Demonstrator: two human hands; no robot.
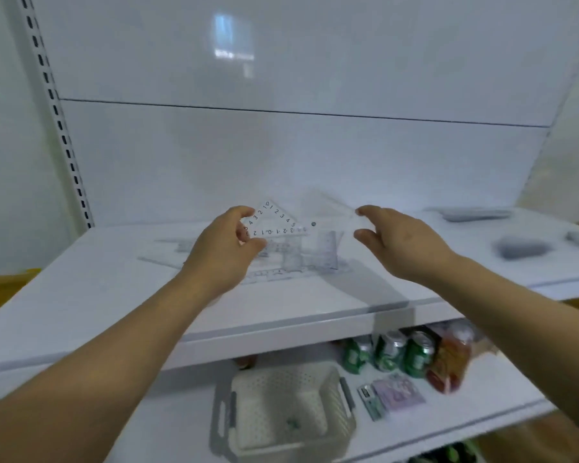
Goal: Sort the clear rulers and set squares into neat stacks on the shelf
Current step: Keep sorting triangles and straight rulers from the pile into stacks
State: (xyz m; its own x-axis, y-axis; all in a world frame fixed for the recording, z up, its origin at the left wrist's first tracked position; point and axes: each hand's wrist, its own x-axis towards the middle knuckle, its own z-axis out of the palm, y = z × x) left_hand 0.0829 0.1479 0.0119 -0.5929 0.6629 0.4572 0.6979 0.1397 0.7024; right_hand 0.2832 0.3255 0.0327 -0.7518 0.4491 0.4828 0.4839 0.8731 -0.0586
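Hands are raised over a white shelf [81, 295], close together in front of its pale back panel. The left hand [221, 252] pinches a clear set square [274, 222] by its left corner, thumb underneath and forefinger curled over the top. The piece stands upright above the shelf, with black numbers running along its edges. Just behind it is a second set square [328, 208], very faint, whose right edge reaches the forefinger of the right hand [401, 245]. That hand's thumb and forefinger are curved and a little apart, and I cannot tell whether they actually grip it. Beneath both hands a loose pile of clear rulers and set squares [298, 259] lies flat on the shelf, overlapping at odd angles. On the lower shelf sit a white perforated basket [291, 406] and, to its right, a row of green cans [388, 352].
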